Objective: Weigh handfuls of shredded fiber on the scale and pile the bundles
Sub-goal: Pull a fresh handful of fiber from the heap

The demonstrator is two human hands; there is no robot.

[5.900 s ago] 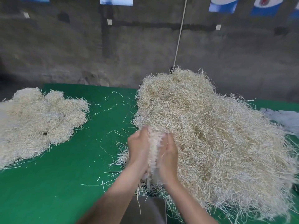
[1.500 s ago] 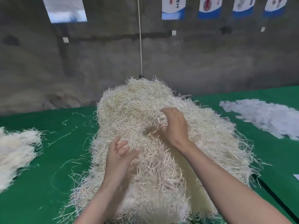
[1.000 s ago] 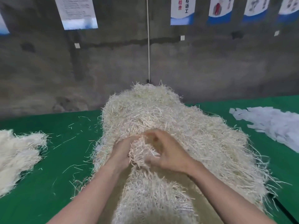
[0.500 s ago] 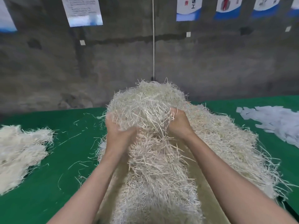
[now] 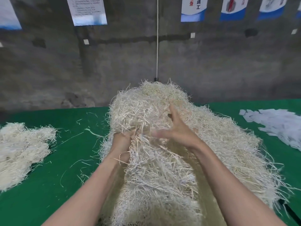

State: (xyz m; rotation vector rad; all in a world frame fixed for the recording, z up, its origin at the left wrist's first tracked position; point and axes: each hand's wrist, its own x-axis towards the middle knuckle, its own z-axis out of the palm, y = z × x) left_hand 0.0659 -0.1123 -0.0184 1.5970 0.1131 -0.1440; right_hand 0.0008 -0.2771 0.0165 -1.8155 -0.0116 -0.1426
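— Opened since half a second back: right hand (image 5: pixel 180 132), off the fiber now, fingers spread wide and blurred.
— And the left hand (image 5: pixel 121 142)?
— Still curled round the strands, gripping the underside of the raised clump (image 5: pixel 141 115) above the near slope of the heap.
— Look of the fiber?
— Pale cream. Thin flat shreds, tangled, bristling with stiff ends. Whiter and finer toward the near edge of the tabletop, yellower at the peak.
— Whereabouts?
— Big heap (image 5: pixel 228 152) across the middle of the green tabletop (image 5: pixel 73 168), from the near edge back almost to the far edge.
— Anything else?
— Smaller, flatter pile of bundles (image 5: pixel 21 152) by the left edge, well apart from the heap, with loose shreds scattered between. White paper slips (image 5: pixel 276 124) by the right edge. Farther back, grey wall (image 5: pixel 48 70) with posters (image 5: pixel 88 10) and a white cord (image 5: pixel 157 46) hanging down behind the peak.
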